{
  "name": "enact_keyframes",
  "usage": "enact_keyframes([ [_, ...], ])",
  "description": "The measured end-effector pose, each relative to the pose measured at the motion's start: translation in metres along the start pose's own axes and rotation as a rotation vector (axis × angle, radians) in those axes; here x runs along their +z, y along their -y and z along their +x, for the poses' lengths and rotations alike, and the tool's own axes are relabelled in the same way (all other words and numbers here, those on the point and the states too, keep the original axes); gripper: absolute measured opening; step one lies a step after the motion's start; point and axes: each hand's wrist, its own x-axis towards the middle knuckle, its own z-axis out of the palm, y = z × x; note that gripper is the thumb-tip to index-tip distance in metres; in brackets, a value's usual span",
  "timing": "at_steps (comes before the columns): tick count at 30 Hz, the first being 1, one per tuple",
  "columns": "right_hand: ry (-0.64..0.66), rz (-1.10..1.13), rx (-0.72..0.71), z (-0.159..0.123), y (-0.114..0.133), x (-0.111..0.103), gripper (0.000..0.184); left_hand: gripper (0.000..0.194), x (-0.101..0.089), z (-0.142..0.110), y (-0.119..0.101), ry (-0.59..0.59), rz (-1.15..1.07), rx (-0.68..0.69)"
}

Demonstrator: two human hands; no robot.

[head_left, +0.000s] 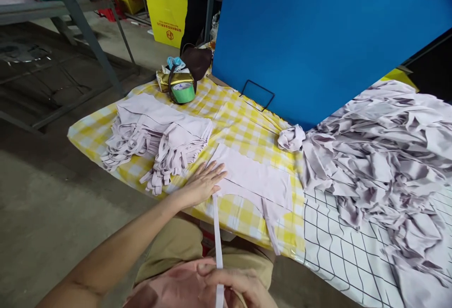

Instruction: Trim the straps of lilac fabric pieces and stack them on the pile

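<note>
A pale lilac garment lies spread flat on the yellow checked tablecloth. My left hand rests flat on its left edge, fingers stretched out. From that edge a long strap runs down off the table toward me. My right hand, low in the picture over my lap, pinches the strap's lower end between its fingers. A second strap hangs over the table's front edge.
A folded stack of the same lilac garments lies at the left of the table. A big loose heap of them covers the right, over a white grid cloth. A green tape roll and a blue board stand behind.
</note>
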Motion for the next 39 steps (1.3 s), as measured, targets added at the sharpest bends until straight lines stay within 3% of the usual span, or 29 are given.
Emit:
enact_keyframes([
  [3, -0.044, -0.142, -0.07, 0.014, 0.014, -0.012, 0.029, 0.048, -0.001, 0.0, -0.001, 0.018, -0.002, -0.005],
  [7, -0.305, -0.278, -0.248, 0.028, 0.016, -0.023, 0.017, 0.049, 0.0, 0.0, -0.001, 0.014, -0.02, -0.01],
  [9, -0.462, -0.258, -0.241, 0.035, 0.016, -0.029, 0.016, 0.049, -0.002, 0.0, -0.001, 0.011, -0.033, -0.008],
  [13, -0.727, 0.022, -0.15, 0.046, 0.016, -0.043, 0.028, 0.049, -0.008, -0.001, -0.003, 0.023, -0.057, 0.002],
  [18, -0.89, 0.339, -0.051, 0.056, 0.011, -0.06, 0.024, 0.048, -0.006, 0.0, 0.001, 0.019, -0.067, 0.009],
  [23, -0.87, 0.349, 0.175, 0.059, 0.007, -0.063, 0.031, 0.046, -0.016, 0.005, -0.007, -0.021, -0.158, -0.014],
  [27, -0.837, 0.193, 0.278, 0.061, -0.002, -0.056, 0.037, 0.021, -0.049, 0.006, -0.036, -0.199, -0.416, -0.019],
  [31, -0.756, -0.034, 0.306, 0.065, -0.01, -0.048, 0.042, 0.015, -0.073, 0.004, -0.057, -0.306, -0.566, 0.038],
  [39, -0.718, -0.403, 0.278, 0.071, -0.016, -0.038, 0.047, 0.012, -0.065, 0.005, -0.056, -0.287, -0.543, -0.004],
])
